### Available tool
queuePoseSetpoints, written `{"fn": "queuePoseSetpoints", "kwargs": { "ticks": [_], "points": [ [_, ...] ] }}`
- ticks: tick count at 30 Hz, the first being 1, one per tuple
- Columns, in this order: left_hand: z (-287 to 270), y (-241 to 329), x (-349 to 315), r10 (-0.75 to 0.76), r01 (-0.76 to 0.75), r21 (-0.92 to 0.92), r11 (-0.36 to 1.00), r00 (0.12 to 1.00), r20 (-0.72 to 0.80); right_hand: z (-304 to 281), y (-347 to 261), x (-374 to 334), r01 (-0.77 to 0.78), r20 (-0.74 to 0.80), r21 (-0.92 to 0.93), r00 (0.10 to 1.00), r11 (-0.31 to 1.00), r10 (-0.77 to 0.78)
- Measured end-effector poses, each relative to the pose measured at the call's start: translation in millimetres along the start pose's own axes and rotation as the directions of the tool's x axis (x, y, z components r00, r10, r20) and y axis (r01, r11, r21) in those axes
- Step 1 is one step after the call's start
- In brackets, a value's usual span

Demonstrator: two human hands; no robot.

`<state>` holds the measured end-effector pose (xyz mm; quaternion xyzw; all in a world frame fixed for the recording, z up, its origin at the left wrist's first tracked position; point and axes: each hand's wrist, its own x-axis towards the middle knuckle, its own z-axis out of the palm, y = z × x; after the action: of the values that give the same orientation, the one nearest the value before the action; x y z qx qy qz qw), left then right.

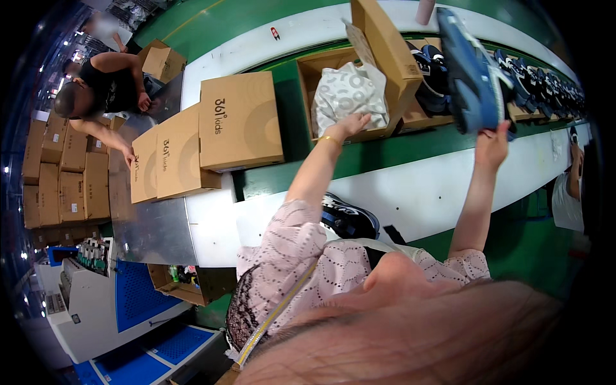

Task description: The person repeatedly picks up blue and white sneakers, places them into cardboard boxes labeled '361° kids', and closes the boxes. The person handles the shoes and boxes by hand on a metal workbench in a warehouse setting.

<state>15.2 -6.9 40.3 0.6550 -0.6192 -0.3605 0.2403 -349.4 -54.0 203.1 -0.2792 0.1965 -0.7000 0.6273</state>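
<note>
My left hand (350, 126) rests at the near edge of a white tissue-paper bundle (346, 93) with a grey print, its fingers stretched out on the paper. The bundle lies in an open brown shoebox (310, 83), whose lid (385, 45) stands up at the right. What the paper covers is hidden. Raised to the right, my right hand (493, 146) grips a blue sneaker (471, 83) by its lower end, with the shoe upright above the line. Another dark sneaker with blue parts (350, 217) sits on the white worktop (410, 199), close to my body.
Closed shoeboxes (240, 122) stand to the left, where a co-worker's hand (128, 154) touches one. More cartons (64, 173) are stacked behind. Several sneakers (539, 83) line the green conveyor (282, 170) at right. A blue-and-white machine (115, 301) stands lower left.
</note>
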Motion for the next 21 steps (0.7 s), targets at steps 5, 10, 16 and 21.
{"fn": "queuePoseSetpoints", "kwargs": {
  "ticks": [5,10,16,21],
  "points": [
    [-46.4,56.7,-153.4,0.185,-0.226,-0.164,0.96,0.955,-0.233,94.4,55.4,-39.8,0.364,0.499,-0.485,0.862,0.796,-0.09],
    [-41.9,47.4,-279.7,-0.08,0.047,-0.243,0.969,0.988,-0.131,143.3,119.6,-38.6,0.683,0.82,-0.572,0.492,0.454,0.293],
    [-7.9,-14.4,-321.5,-0.366,0.12,-0.535,0.836,0.849,-0.382,139.1,113.0,-94.8,0.823,0.833,-0.54,0.49,0.178,0.257],
    [-57.5,-65.2,-296.9,-0.672,-0.067,-0.922,0.381,0.664,-0.326,93.8,81.5,-207.5,0.653,0.465,-0.574,-0.238,0.495,0.853]
  ]
}}
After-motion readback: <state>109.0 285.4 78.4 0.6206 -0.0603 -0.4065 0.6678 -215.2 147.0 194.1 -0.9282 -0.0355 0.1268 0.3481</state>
